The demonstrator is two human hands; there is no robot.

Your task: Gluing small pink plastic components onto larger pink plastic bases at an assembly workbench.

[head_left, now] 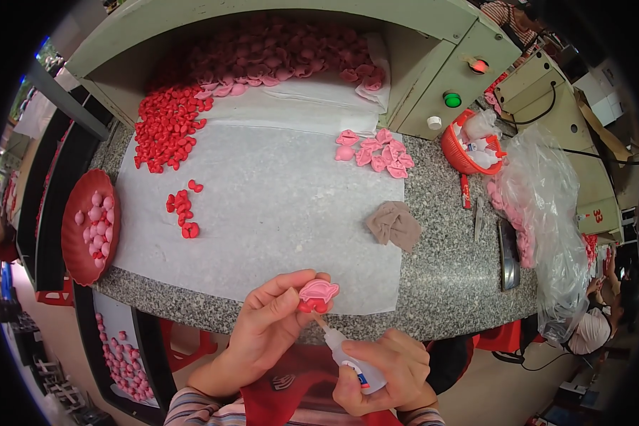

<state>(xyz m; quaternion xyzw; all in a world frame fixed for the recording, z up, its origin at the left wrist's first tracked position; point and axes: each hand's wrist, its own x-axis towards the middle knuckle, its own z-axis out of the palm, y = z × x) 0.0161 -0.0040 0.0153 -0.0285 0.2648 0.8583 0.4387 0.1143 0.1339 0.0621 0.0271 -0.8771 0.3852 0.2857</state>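
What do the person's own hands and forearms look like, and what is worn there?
The ungloved left hand and ungloved right hand show no ring or watch. The striped cloth left sleeve and striped cloth right sleeve mix light and dark bands.

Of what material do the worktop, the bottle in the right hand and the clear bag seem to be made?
Worktop: probably granite or similar stone, smooth-looking; grey-black speckles.
Bottle: likely plastic, smooth; whitish, seemingly translucent body.
Bag: apparently thin plastic film, glossy; see-through, with bright creases.
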